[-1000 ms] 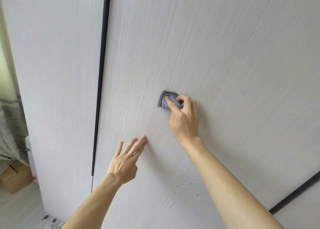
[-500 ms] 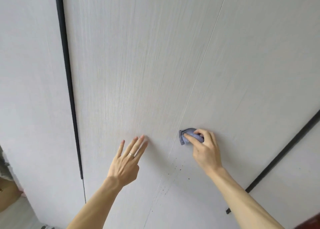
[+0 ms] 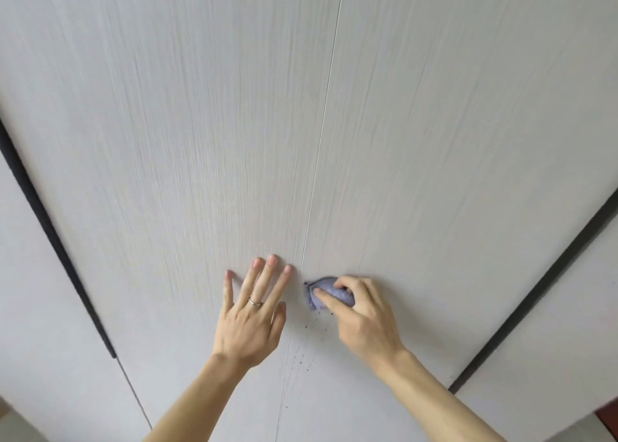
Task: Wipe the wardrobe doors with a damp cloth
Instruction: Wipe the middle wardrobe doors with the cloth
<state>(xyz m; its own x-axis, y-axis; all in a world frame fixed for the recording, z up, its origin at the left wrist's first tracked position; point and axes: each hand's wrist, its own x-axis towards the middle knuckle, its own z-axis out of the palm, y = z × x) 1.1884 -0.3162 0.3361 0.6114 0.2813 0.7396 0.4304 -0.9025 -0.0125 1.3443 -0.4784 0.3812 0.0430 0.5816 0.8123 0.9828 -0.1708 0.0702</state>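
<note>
Wiping is well in hand here, and the wardrobe doors (image 3: 167, 140) fill almost the whole view: two pale panels with a fine upright grain, matt and flat, meeting at a thin seam (image 3: 321, 140) that runs from twelve o'clock down to six. A dark strip (image 3: 50, 241) slants from nine o'clock towards seven, and a second dark strip (image 3: 535, 291) from three towards five, each with another plain panel beyond it. Of the room there is next to nothing, only pale slivers at the bottom corners, too small to tell.

Down at seven o'clock the left hand (image 3: 250, 318) lies with fingers spread and straight, fingertips touching the left panel just beside the seam; it looks like a brace. At five o'clock the right hand (image 3: 364, 318) pinches the cloth (image 3: 329, 292), a small lilac wad bunched between thumb and fingers and pressed on the right panel, just right of the seam at six o'clock.

At seven o'clock of the cloth, a scatter of dark specks (image 3: 302, 358) trails down along the seam. That is my pick for the next move: bring the wad down over them, firm pressure, short passes, and mind the seam, where grime could lodge. Smallest of all is a ring (image 3: 255, 302) on the left hand.
</note>
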